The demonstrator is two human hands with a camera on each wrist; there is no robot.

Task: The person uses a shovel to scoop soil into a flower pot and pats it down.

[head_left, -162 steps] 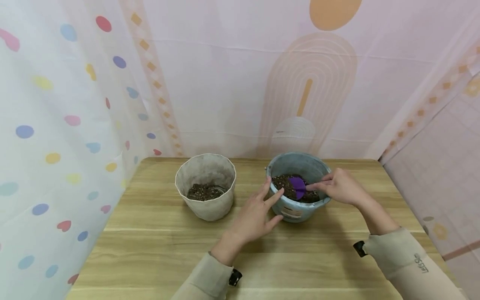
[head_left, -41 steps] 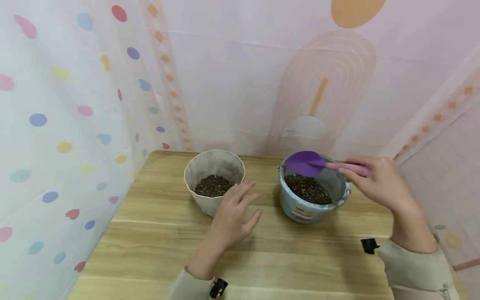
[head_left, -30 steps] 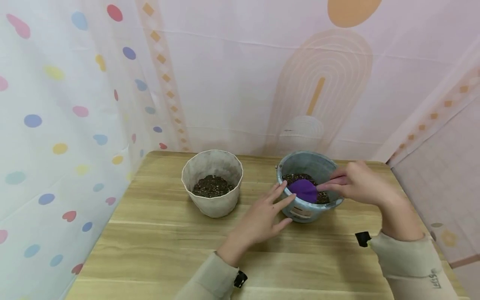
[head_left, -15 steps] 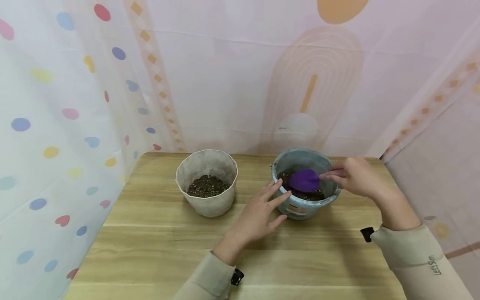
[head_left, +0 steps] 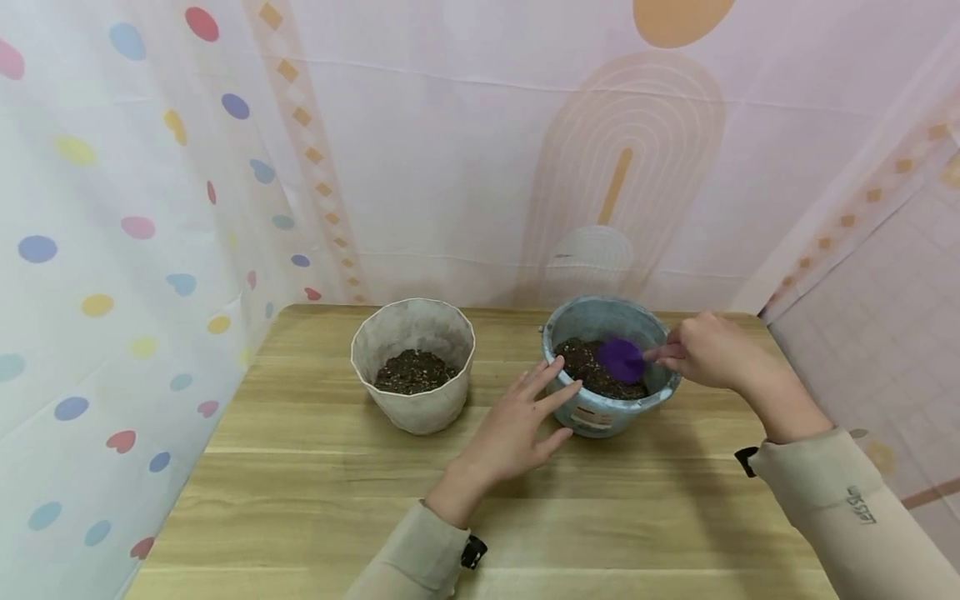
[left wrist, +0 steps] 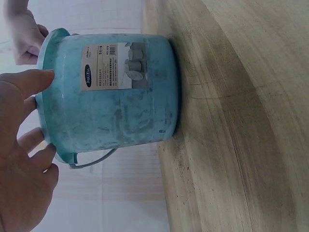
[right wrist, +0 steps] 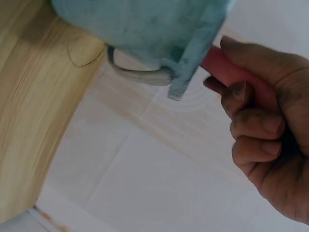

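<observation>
My right hand grips the pink handle of a small trowel. Its purple blade sits in the dark soil of a blue bucket, tilted and partly in the soil. Spread fingers of my left hand touch the bucket's near left rim and outer wall. The left wrist view shows that hand against the rim, with a printed label on the bucket's side. Left of the bucket stands a pale, wavy-rimmed pot with soil in its bottom.
Both containers stand toward the back of a wooden table. A patterned cloth hangs behind the table and along its sides. The bucket's wire handle hangs down at its side.
Soil in the pale pot is higher than several seconds ago. My left hand went to that pot, then back to the bucket rim. The trowel rose above the bucket and is down in its soil again.
</observation>
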